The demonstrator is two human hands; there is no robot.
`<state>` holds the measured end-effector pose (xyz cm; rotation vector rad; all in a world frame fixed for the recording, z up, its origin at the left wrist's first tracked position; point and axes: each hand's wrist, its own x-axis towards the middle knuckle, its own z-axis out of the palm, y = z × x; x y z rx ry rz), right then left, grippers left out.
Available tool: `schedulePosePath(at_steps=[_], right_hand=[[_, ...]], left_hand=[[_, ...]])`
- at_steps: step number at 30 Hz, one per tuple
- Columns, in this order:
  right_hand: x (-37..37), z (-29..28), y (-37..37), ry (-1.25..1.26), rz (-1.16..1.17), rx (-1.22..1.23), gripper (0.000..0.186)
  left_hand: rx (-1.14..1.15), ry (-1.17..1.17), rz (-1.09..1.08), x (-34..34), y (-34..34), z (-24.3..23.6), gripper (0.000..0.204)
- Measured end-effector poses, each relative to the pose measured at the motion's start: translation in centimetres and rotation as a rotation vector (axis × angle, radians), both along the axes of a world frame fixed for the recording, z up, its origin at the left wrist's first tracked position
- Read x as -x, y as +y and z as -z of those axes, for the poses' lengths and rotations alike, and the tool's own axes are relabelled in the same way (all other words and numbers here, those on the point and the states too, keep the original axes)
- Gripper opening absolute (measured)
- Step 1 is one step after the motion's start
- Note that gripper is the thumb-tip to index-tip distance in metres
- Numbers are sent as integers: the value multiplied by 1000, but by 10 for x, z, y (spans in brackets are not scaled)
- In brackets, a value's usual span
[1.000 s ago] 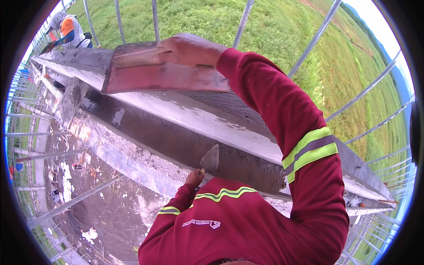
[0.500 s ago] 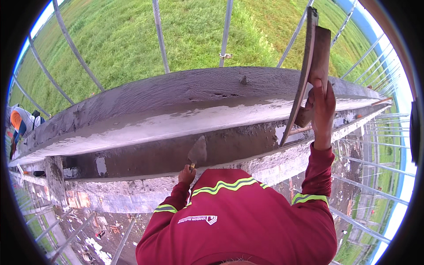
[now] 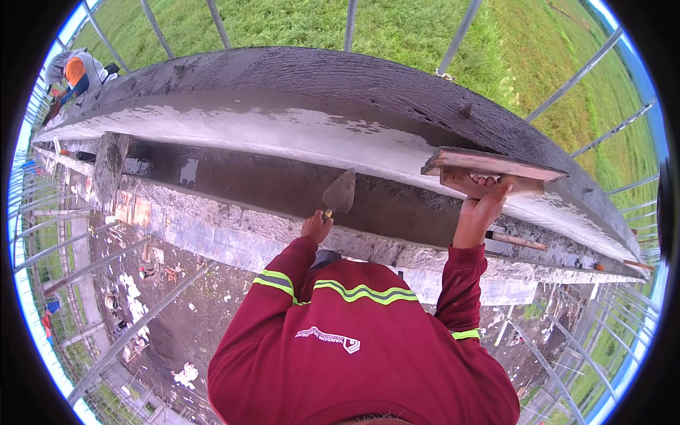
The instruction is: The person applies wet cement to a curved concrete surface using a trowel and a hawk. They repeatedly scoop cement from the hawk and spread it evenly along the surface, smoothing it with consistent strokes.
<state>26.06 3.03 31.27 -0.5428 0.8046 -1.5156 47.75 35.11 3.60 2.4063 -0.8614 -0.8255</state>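
Float, broad and flat-faced: at right, before the far wall, its handle side turned near; contact with the wall cannot be told.

Right hand: closed about the float's handle, fingertips showing through the handle's opening.

Left hand: closed on the grip of a pointed trowel, at the near edge of the trough; blade over the trough, tip toward the far side.

Change noted: half a second ago the float stood on edge, raised at far right; now lower, lying flatter and nearer the middle. Trowel remains in the left hand over the trough. Judged meaning: the float is brought back within reach of the wet grey coating along the wall's top, the trowel kept ready.

Also present: wooden-handled tool, right of the right hand; co-worker, far left.
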Motion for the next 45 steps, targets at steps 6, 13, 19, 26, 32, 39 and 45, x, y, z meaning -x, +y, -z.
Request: schedulePosePath(at_steps=[6, 13, 19, 26, 32, 39, 45], right_hand=[[-59, -8, 2, -103, 32, 112, 35], [-130, -4, 41, -107, 144, 78, 32], [-245, -9, 118, -119, 108, 24, 36], [-383, 12, 203, -140, 41, 28, 31], [-486, 69, 291, 319, -27, 121, 26], [-365, 113, 318, 81, -207, -111, 26], [-221, 101, 281, 239, 184, 4, 22]], left_hand=[[72, 5, 71, -19, 22, -5, 49], [85, 18, 157, -96, 83, -15, 46], [57, 40, 153, -180, 137, -21, 44], [109, 43, 181, -263, 180, -14, 42], [128, 80, 184, -299, 184, -14, 43], [166, 62, 143, -314, 192, -17, 43], [139, 16, 238, -314, 179, -27, 38]])
